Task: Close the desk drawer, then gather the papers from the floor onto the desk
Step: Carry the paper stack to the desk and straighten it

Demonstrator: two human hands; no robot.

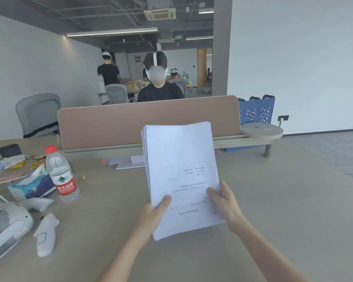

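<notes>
A stack of papers [181,176] stands near the middle of the frame, held up above the tabletop [273,200] by both hands at its near end. The left hand [153,216] has its grip pressed onto the lower left edge, thumb lying across the printed top sheet with the fingers hidden behind the stack. The right hand [224,202] pinches the lower right edge the same way, thumb on the front and the other fingers wrapped behind. The far end of the stack rises free toward the brown divider panel [147,123]; whether the near edge touches the tabletop cannot be told.

The stack looks light but floppy: many loose sheets with no clip or staple to be seen, their left edges slightly fanned out of line. Such sheets slide easily over one another, so a hold on both long sides, thumbs pressing the top sheet against the fingers beneath, seems the safest way to keep them together. Tapping the bottom edge on the tabletop would likely square them before they are laid flat.

The bare stretch in the lower middle of the frame looks the natural place to set them, clear of the water bottle [62,174] and tissue box [32,186] at left.
</notes>
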